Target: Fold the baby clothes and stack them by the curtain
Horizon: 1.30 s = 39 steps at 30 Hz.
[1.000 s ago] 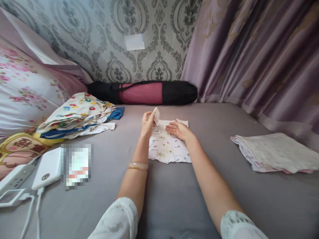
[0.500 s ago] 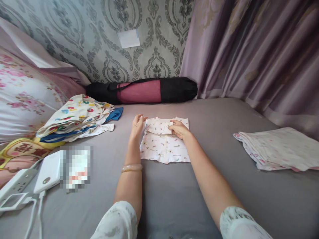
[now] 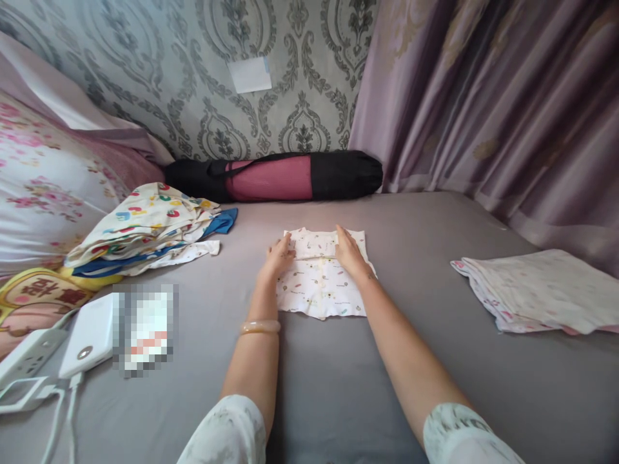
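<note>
Lying flat mid-bed on the grey sheet (image 3: 338, 374), the small printed garment (image 3: 319, 280) has 2 hands on it: the left hand (image 3: 279, 254) rests open at its left edge, the right hand (image 3: 349, 251) lies flat, fingers extended, on its right half, neither gripping. Folded cloths (image 3: 541, 290) lie well right; a clothes pile (image 3: 145, 225) left.

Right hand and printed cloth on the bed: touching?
Touching. The head view shows the right hand lying flat, palm down, on the printed cloth, with no gap.
</note>
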{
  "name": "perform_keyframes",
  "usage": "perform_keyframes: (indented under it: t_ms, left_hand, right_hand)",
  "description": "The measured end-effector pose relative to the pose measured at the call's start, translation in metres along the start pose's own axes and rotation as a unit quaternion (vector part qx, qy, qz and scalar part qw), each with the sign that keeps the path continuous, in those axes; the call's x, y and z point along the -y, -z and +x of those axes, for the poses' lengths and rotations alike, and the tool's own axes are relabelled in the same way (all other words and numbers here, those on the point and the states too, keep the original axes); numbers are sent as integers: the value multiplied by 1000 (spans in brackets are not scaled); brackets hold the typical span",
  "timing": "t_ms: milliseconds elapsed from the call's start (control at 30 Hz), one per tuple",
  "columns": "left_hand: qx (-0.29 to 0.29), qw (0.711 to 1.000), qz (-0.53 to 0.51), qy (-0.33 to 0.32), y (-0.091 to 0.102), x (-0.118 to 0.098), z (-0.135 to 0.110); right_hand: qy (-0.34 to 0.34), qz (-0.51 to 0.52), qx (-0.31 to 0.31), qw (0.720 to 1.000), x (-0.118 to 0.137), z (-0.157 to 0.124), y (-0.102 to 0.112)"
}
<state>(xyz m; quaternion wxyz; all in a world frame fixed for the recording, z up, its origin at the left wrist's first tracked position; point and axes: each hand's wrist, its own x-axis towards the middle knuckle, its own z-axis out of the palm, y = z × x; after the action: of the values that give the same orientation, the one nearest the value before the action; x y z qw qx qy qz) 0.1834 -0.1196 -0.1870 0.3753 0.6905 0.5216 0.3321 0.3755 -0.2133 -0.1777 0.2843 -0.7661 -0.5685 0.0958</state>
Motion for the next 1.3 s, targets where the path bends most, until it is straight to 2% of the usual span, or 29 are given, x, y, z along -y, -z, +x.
perform_keyframes:
  t_ms: [167, 267, 333, 500, 667, 867, 1067, 1300]
  left_hand:
    - [33, 986, 124, -106, -9, -12, -2]
    - [60, 967, 187, -165, -24, -20, -6]
    - [79, 954, 225, -181, -34, -21, -9]
    - [112, 934, 308, -144, -45, -9, -11]
    - [134, 910, 371, -125, -44, -7, -9]
    - [122, 910, 373, -136, -44, -13, -11]
    - [53, 915, 378, -133, -41, -17, -13]
    - [86, 909, 393, -112, -41, -10, -12]
  right_hand:
    - [43, -94, -41, 994, 15, -3, -6]
    - [97, -116, -18, 988, 26, -7, -14]
    - [114, -123, 8, 986, 31, -11, -20]
    - [99, -139, 67, 983, 28, -17, -30]
    - [89, -151, 79, 981, 26, -17, -32]
    - [86, -150, 95, 980, 27, -15, -29]
    - [47, -154, 35, 986, 23, -14, -27]
    - [27, -156, 54, 986, 17, -12, -33]
